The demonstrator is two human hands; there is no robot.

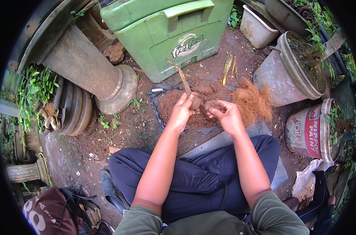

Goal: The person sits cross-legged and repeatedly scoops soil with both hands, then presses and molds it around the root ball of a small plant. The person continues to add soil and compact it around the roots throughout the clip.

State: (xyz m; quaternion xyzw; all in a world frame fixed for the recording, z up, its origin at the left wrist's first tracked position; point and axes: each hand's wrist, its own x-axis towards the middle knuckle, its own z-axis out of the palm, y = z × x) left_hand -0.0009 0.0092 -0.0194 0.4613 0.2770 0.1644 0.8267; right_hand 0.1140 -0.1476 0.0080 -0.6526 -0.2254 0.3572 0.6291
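Observation:
My left hand (181,112) is closed around the base of a dry brown stalk (184,81). The stalk points up and away from me, with a rounded brown soil clump (195,103) at its lower end. My right hand (227,114) is just to the right, its fingers curled in a pinch on what looks like a bit of soil (214,104). Beneath both hands, loose reddish-brown soil (169,105) lies on a black plastic sheet (155,112). A tuft of orange-brown coconut fibre (251,101) sits beside my right hand. Yellowish leaf strips (227,69) lie beyond the soil.
A large green cooler box (146,47) stands ahead. Two paint buckets (276,78) and a white tub (256,27) are at the right. A grey concrete pillar (88,58) and a ribbed pot (78,109) stand left. A maroon bag (48,211) lies lower left.

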